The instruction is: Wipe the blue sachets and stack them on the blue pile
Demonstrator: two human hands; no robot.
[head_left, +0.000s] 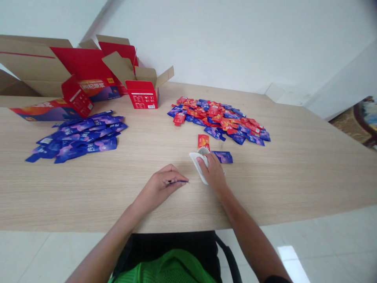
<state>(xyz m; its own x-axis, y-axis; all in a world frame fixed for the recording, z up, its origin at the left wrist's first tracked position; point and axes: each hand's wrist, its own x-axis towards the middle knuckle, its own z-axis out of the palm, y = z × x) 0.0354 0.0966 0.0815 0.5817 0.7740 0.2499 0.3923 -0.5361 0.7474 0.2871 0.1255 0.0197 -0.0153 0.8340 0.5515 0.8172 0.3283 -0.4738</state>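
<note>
My left hand (166, 182) is closed in a pinch on a thin dark blue packet (178, 181), seen nearly edge-on just above the table. My right hand (214, 169) grips a white object (198, 165) with a round, hollow-looking end and a flat, pale flap; its exact kind is unclear. Just beyond the round end lies a red sachet (203, 141). A blue sachet (224, 157) rests flat beside my right fingers, its left end partly covered by them.
Red and blue sachets (213, 110) form a heap farther back. Long blue packets (85, 135) are piled at the left. Behind them stand large open cartons (85, 65) and a small red box (143, 98) with raised flaps. The wooden table (294, 157) meets a white wall.
</note>
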